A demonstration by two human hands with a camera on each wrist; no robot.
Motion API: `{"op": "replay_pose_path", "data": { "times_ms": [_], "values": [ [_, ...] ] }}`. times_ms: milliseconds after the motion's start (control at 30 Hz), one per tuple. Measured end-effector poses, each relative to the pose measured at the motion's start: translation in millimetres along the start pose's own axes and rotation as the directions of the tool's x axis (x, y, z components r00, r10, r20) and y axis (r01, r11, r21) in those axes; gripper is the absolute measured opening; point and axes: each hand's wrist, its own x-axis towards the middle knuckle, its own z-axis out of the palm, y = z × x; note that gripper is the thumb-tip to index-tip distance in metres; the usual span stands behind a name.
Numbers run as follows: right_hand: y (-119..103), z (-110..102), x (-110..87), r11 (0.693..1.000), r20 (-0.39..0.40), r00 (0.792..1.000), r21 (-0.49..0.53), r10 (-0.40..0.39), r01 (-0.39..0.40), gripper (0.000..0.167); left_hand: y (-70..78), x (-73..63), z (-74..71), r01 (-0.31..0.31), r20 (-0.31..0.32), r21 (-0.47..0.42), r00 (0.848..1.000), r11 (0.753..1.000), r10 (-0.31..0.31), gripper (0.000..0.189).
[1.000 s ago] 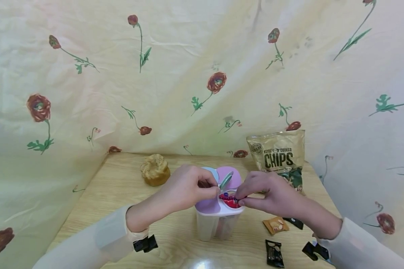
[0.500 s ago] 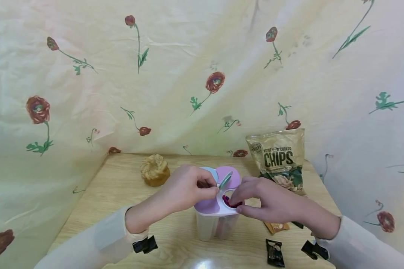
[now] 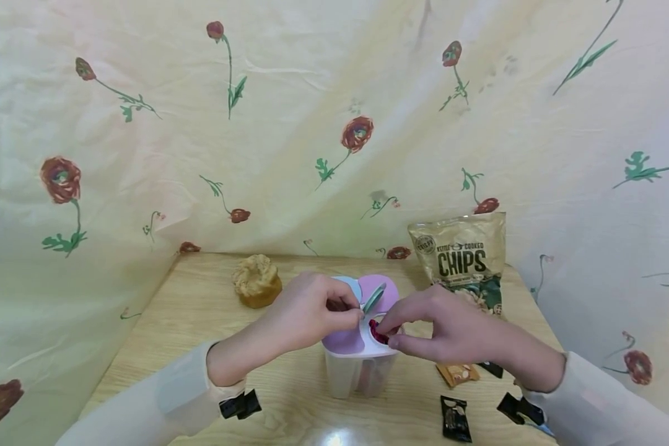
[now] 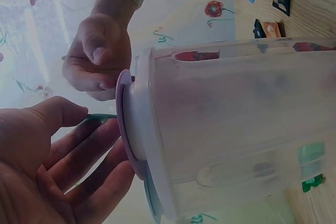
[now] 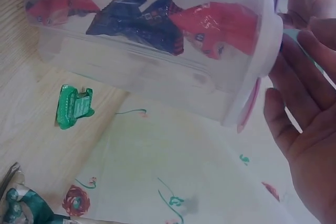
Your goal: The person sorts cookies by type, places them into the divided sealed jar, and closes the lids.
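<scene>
A translucent container [image 3: 342,376] with a white top and colored flip lids stands upright on the table. My left hand [image 3: 312,313] pinches its raised green lid [image 3: 374,298] between thumb and fingers. At the uncovered round opening, my right hand [image 3: 451,325] presses a red wrapped packet [image 3: 375,331] with its fingertips, the thumb beside the rim. Through the wall in the right wrist view, a red packet [image 5: 231,27] lies just under the top. Dark blue packets [image 5: 152,22] and another red packet [image 5: 58,6] are below it. The right fingertips are partly hidden.
A bag of chips [image 3: 461,257] stands at the back right, a round bun [image 3: 256,284] at the back left. Right of the container lie an orange packet [image 3: 457,375] and a black packet [image 3: 455,419]. A green packet [image 5: 73,106] lies beyond the container.
My right hand has gone from pinching the red packet above the opening to pressing it down there; the packet sits lower. The left hand keeps its place on the green lid.
</scene>
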Motion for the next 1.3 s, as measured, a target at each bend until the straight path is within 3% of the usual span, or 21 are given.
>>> {"op": "replay_pose_path", "data": {
  "times_ms": [200, 300, 567, 700, 967, 1100, 1300],
  "values": [
    [-1, 5, 3.9, 0.996, 0.089, 0.994, -0.059, -0.058, 0.064, 0.026, 0.3, -0.3, -0.2, 0.006, 0.001, 0.004, 1.0, 1.0, -0.006, 0.01],
    [-2, 6, 3.2, 0.996, 0.096, 0.994, -0.07, -0.046, 0.053, 0.025, 0.0, -0.8, 0.0, 0.007, 0.0, 0.001, 1.0, 1.0, -0.007, 0.01],
    [1, -11, -15.8, 0.994, -0.083, 0.994, -0.079, 0.064, -0.071, 0.027, 0.5, -0.7, -0.1, 0.013, -0.002, 0.01, 1.0, 1.0, -0.013, 0.008],
    [7, -19, -33.8, 0.987, -0.13, 0.988, -0.12, 0.088, -0.104, 0.035, 0.9, -0.1, -0.3, 0.019, 0.001, 0.013, 1.0, 1.0, -0.019, 0.007],
    [13, -21, -68.6, 0.972, -0.2, 0.962, -0.106, 0.184, -0.208, 0.045, 2.0, -1.2, 0.0, -0.001, -0.005, 0.019, 1.0, 1.0, 0.001, 0.007],
    [13, -20, -67.7, 0.975, -0.216, 0.959, -0.085, 0.181, -0.203, 0.046, 1.9, -2.4, 0.9, -0.015, -0.012, 0.011, 1.0, 1.0, 0.016, 0.006],
    [10, -19, -50.5, 0.982, -0.194, 0.969, -0.079, 0.152, -0.17, 0.041, 2.1, -3.3, 2.9, -0.027, -0.004, -0.012, 1.0, 1.0, 0.027, 0.005]
  ]
}}
